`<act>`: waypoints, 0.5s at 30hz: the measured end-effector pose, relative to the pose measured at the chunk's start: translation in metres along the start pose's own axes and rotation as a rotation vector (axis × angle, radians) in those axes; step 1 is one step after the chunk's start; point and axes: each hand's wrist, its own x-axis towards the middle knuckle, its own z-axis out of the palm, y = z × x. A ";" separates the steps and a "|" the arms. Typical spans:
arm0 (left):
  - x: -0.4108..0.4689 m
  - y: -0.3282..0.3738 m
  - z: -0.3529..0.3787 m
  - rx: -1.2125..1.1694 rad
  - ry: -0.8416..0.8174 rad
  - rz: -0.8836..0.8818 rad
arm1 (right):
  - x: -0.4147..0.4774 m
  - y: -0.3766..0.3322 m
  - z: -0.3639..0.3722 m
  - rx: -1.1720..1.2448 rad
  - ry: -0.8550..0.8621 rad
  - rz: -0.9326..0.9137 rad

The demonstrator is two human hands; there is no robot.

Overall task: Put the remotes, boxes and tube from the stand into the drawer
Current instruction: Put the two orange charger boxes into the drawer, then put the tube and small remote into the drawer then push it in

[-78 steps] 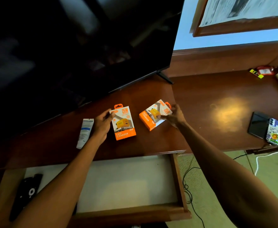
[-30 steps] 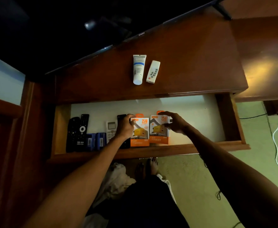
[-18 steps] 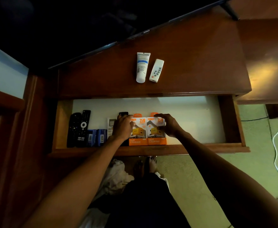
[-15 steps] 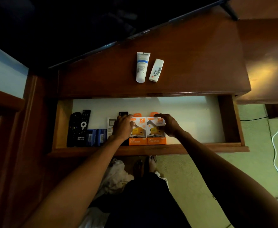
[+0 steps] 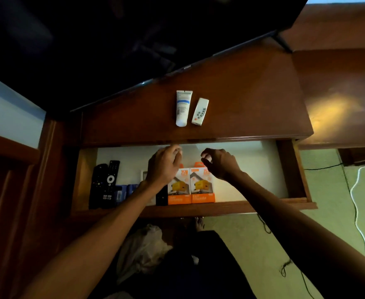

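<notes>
Two orange charger boxes lie side by side in the open drawer (image 5: 289,175), the left box (image 5: 179,188) touching the right box (image 5: 202,187). My left hand (image 5: 165,164) and my right hand (image 5: 219,162) hover just above them, fingers apart, holding nothing. Left of the boxes in the drawer lie two black remotes (image 5: 106,184), small blue boxes (image 5: 123,190) and a white remote partly hidden under my left arm. On the stand (image 5: 252,100) a white tube (image 5: 182,107) and a small white remote (image 5: 200,111) lie next to each other.
A large dark TV (image 5: 134,39) stands at the back of the stand. White and black cables (image 5: 358,203) trail over the green floor at the right. The right half of the drawer floor is bare white.
Both hands let go of the orange boxes, which now rest in the drawer, and have lifted up toward the stand's front edge.
</notes>
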 end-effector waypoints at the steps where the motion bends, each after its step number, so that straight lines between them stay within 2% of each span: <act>1: 0.010 0.006 -0.006 -0.024 0.040 -0.012 | 0.005 -0.003 -0.013 0.025 0.060 -0.016; 3: 0.034 0.019 -0.014 -0.092 0.078 -0.082 | 0.018 -0.008 -0.038 0.061 0.152 -0.036; 6: 0.070 0.037 -0.013 -0.225 0.069 -0.220 | 0.040 -0.009 -0.067 0.067 0.174 -0.028; 11: 0.112 0.042 0.005 -0.256 0.044 -0.377 | 0.086 0.004 -0.089 -0.087 0.068 -0.131; 15: 0.123 0.032 0.013 -0.259 0.079 -0.453 | 0.122 0.007 -0.094 -0.236 -0.002 -0.329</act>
